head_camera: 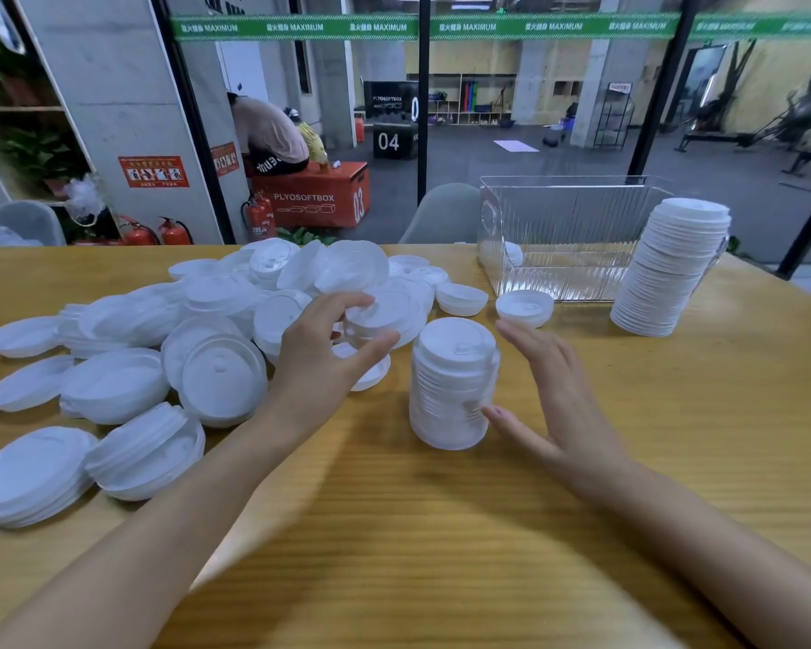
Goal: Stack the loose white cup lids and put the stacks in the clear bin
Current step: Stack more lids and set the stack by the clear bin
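Loose white lids (221, 381) heaped left; short stack (453, 386) centre; tall stack (670, 269) beside clear bin (567, 227).

One wide-angle view, worn on the head, looks forward and down across the table (441, 531), close above the left hand (319, 363) and right hand (567, 414), facing a glass wall (534, 133) past the far edge.

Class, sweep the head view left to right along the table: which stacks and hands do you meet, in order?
low stack at the left edge → left hand gripping a lid → short upright stack → right hand → tall stack
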Action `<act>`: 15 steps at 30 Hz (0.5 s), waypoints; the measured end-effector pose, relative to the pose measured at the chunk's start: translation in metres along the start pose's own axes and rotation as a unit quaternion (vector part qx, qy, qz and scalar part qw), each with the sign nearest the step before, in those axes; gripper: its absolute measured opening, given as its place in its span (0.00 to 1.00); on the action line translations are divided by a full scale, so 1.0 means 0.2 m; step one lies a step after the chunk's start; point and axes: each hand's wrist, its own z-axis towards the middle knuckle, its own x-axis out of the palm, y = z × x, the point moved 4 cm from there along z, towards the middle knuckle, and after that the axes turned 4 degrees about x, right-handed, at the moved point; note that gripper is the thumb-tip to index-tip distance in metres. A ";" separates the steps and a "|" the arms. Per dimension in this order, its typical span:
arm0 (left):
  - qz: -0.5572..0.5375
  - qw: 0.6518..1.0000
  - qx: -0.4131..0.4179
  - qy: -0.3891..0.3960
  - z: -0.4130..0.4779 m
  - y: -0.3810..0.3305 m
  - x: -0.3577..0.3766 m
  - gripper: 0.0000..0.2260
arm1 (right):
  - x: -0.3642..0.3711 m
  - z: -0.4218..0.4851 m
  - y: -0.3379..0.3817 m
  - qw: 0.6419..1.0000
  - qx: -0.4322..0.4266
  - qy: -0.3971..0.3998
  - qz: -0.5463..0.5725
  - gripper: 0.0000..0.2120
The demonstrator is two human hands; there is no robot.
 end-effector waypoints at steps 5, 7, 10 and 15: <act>-0.048 0.999 0.008 0.000 -0.01 -0.11 0.04 0.16 | 0.00 -0.02 -0.02 1.000 0.010 -0.014 0.018 0.32; -0.055 0.998 0.027 -0.004 -0.01 -0.16 0.05 0.15 | 0.01 -0.02 -0.02 1.000 0.015 -0.004 0.023 0.31; -0.051 0.998 0.041 -0.006 0.00 -0.18 0.07 0.15 | 0.04 -0.03 -0.03 0.999 0.025 0.034 0.017 0.30; -0.055 0.998 0.035 0.005 0.00 -0.15 0.07 0.18 | 0.08 0.00 -0.01 0.995 0.042 0.085 0.018 0.31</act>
